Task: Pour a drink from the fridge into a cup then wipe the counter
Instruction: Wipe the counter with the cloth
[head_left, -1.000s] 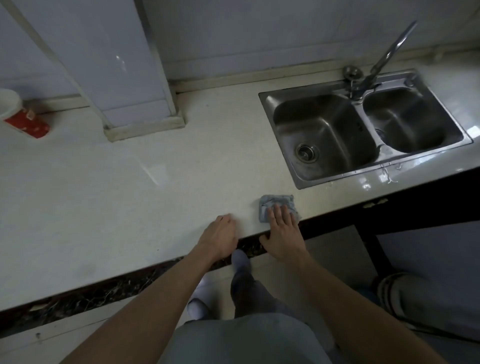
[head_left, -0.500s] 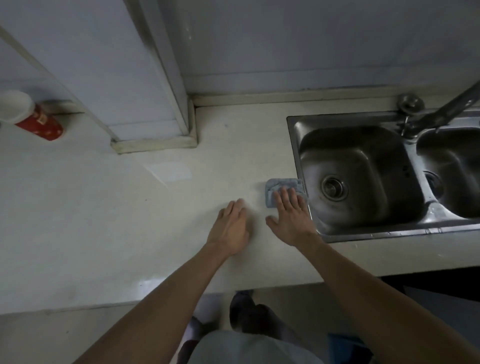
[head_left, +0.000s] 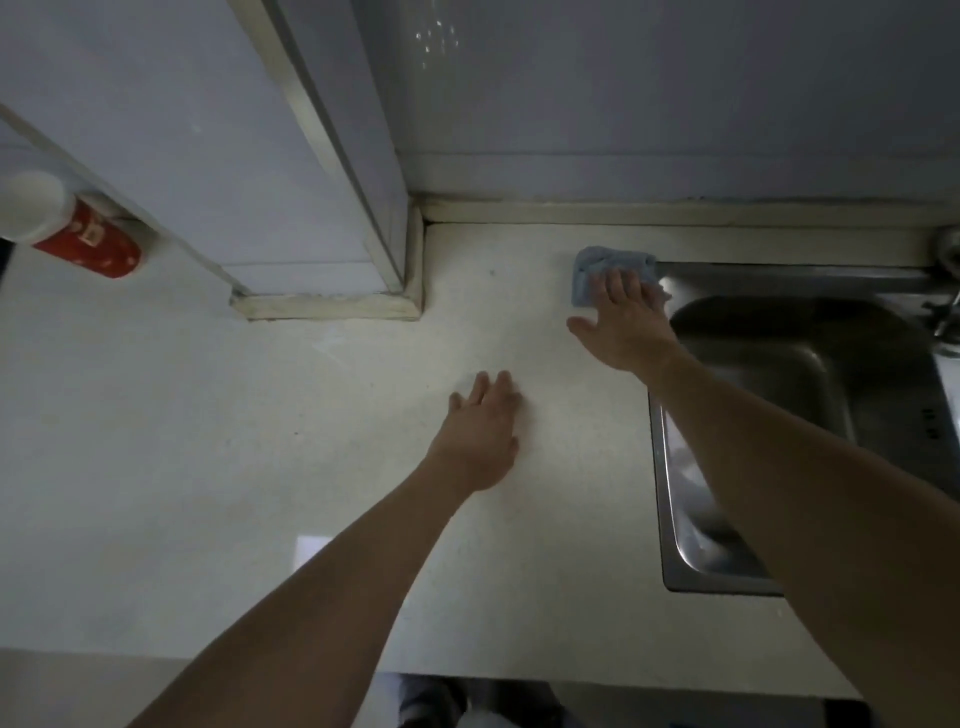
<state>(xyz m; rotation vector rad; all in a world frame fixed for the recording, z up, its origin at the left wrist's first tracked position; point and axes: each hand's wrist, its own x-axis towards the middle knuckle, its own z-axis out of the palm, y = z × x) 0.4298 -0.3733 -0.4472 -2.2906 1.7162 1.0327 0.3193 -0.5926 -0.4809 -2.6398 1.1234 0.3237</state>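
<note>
A small blue-grey cloth (head_left: 592, 270) lies flat on the pale counter (head_left: 208, 441), near the back wall beside the sink's left rear corner. My right hand (head_left: 621, 319) presses down on it with fingers spread, covering its near half. My left hand (head_left: 480, 434) rests flat on the bare counter, fingers apart, holding nothing, nearer to me and left of the cloth. A red paper cup (head_left: 67, 231) with a white inside stands at the far left against the wall.
A steel sink (head_left: 779, 395) fills the right side, and my right forearm crosses over its left rim. A white cabinet column (head_left: 322, 208) stands on the counter at the back, between cup and cloth. The counter's front edge runs along the bottom.
My right hand has slid the cloth away from the front edge to the back of the counter by the sink corner. My left hand has moved forward on the counter too.
</note>
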